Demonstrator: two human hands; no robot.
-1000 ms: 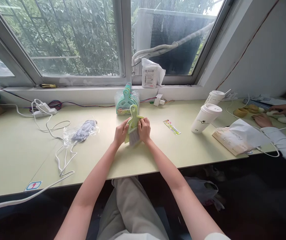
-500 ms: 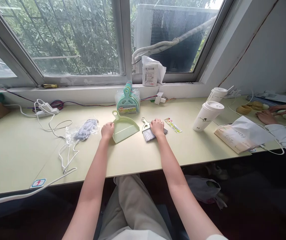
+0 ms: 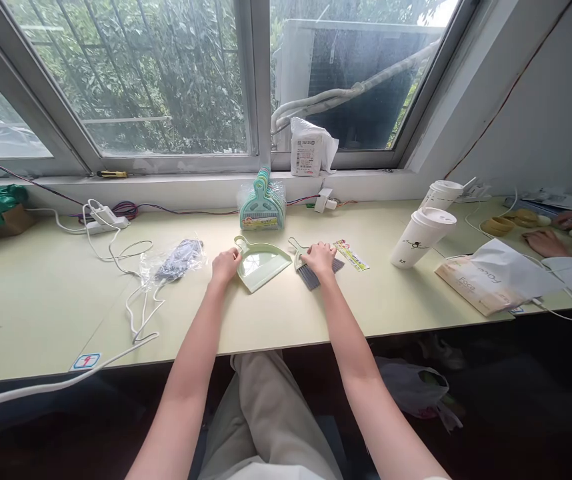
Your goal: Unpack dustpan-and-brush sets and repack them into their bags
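A small pale green dustpan (image 3: 259, 265) lies flat on the table (image 3: 286, 313), its handle pointing to the back left. My left hand (image 3: 225, 264) rests at its left edge, touching it. A small brush with grey bristles (image 3: 310, 273) lies just right of the dustpan. My right hand (image 3: 320, 257) lies on top of the brush and covers most of it. Behind them stands a plastic-wrapped pack of teal dustpan sets (image 3: 262, 209) near the window sill.
A bagged dark item (image 3: 176, 260) and white cables (image 3: 136, 307) lie left, with a power strip (image 3: 103, 219). A label strip (image 3: 351, 255), two lidded paper cups (image 3: 419, 237) and a white bag (image 3: 491, 275) lie right. Another person's hands (image 3: 549, 241) work at far right.
One second ago both hands held the brush and dustpan together in front of me. They have since been separated and laid side by side farther back on the table.
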